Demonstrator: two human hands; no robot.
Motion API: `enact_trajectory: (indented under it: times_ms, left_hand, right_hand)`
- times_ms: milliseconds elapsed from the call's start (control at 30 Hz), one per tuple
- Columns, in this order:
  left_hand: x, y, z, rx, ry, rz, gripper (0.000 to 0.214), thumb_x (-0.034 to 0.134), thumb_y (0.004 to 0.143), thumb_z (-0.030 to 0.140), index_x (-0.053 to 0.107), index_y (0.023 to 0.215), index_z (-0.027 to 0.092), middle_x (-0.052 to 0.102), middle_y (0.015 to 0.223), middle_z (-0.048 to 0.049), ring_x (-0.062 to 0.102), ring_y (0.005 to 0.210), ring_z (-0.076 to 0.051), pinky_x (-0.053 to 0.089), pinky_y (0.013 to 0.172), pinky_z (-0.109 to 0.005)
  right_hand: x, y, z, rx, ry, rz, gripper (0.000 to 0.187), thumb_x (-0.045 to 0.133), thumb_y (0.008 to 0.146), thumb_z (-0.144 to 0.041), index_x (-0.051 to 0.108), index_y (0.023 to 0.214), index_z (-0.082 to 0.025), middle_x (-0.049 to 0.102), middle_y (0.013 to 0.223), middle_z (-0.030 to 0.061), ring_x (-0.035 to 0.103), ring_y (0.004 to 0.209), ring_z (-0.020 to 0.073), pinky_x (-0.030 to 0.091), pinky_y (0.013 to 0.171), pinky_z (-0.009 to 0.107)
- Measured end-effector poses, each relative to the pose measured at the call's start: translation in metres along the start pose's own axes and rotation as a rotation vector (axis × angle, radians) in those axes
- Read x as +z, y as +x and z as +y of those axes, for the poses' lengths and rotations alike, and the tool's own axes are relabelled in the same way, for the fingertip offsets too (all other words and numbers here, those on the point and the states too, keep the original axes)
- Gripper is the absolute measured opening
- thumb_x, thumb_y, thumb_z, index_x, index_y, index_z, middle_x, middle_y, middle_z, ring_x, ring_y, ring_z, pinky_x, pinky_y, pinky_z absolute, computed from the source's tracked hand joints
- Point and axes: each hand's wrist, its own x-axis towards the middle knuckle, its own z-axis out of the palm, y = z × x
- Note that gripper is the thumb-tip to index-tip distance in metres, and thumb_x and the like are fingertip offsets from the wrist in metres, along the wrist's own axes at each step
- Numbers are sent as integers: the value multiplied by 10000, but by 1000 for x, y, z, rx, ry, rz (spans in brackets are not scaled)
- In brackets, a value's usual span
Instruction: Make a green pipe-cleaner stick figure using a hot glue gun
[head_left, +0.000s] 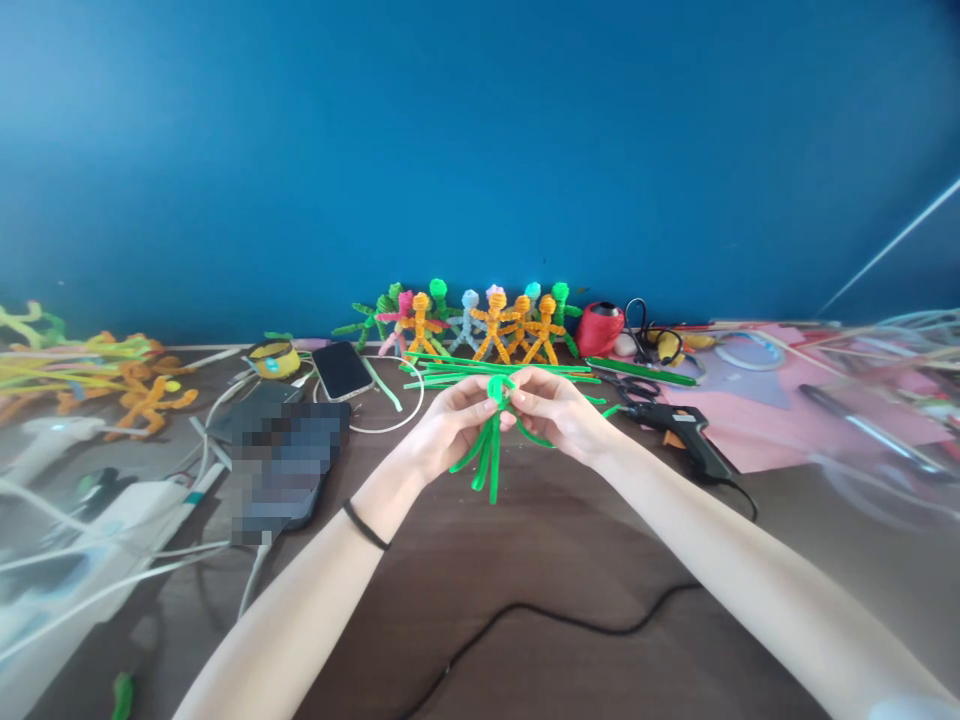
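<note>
Bare forearms (697,530) reach in from the lower edge, nearest the camera, and converge at the middle of the view. Beyond them a plain blue wall (480,140) fills the upper part, and a dark brown worktop (570,550) runs up to its foot. Pink sheets (750,430) spread over the right side of the worktop, while a white power strip (150,520) lies at the left among pale leads. Along the wall stands a row of small wrapped figures (495,320) in orange, green, pink and pale blue; more orange and yellow pieces (154,400) are heaped at far left.

Left of the hands lies a dark device (292,465), its screen obscured, with a smaller phone (341,370) just beyond it. On the right a black glue gun (697,440) rests beside the pink sheets. Straight green stems (540,368) lie crosswise behind the hands, in front of the figures.

At the centre, raised before those stems, is a bundle of bent green strands (492,445) — its top looped, its loose ends hanging down. The left hand (454,420) has a fingertip grip on the looped part, and the right hand (559,405) pinches the same spot from its side — the two nearly meeting. Smaller still are the yellow tape roll (274,360) near the phone and a black band (365,527) around the left wrist.
</note>
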Motion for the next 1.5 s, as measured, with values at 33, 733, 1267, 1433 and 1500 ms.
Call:
enact_trajectory:
  times_ms: [33, 733, 1267, 1433, 1500]
  left_hand:
    - [0, 0, 0, 0, -3, -6, 201, 751, 628, 182, 632, 786, 145, 622, 684, 13, 591, 592, -85, 467, 641, -222]
    - [0, 0, -1, -44, -88, 18, 205, 777, 575, 156, 635, 720, 125, 599, 628, 19, 557, 539, -68, 455, 563, -192]
    - [-8, 1, 4, 43, 85, -7, 152, 753, 620, 160, 666, 738, 123, 603, 656, 10, 569, 573, -67, 444, 597, -179]
    - [-10, 2, 3, 13, 54, 7, 173, 780, 588, 177, 677, 715, 119, 603, 610, 12, 560, 535, -64, 435, 565, -173]
    - [-11, 3, 3, -6, 51, 10, 186, 791, 571, 181, 681, 707, 116, 605, 596, 12, 560, 524, -63, 432, 552, -170]
  right_hand:
    - [1, 0, 0, 8, 20, 12, 288, 778, 598, -341, 558, 726, -208, 595, 625, -40, 554, 518, 99, 333, 455, 213]
    - [10, 1, 7, -58, 115, -44, 299, 763, 632, -357, 526, 655, -177, 535, 615, -32, 545, 568, 107, 369, 532, 241]
    - [3, -4, -11, -472, -606, -6, 142, 617, 789, -245, 647, 920, -200, 584, 941, 43, 570, 886, 168, 462, 767, 325]
    - [2, -4, -8, -558, -667, -9, 88, 612, 796, -224, 627, 876, -191, 575, 918, 47, 573, 878, 168, 464, 765, 332]
    - [0, -4, -8, -563, -684, -20, 84, 612, 798, -224, 620, 876, -193, 573, 918, 46, 573, 871, 165, 464, 763, 331]
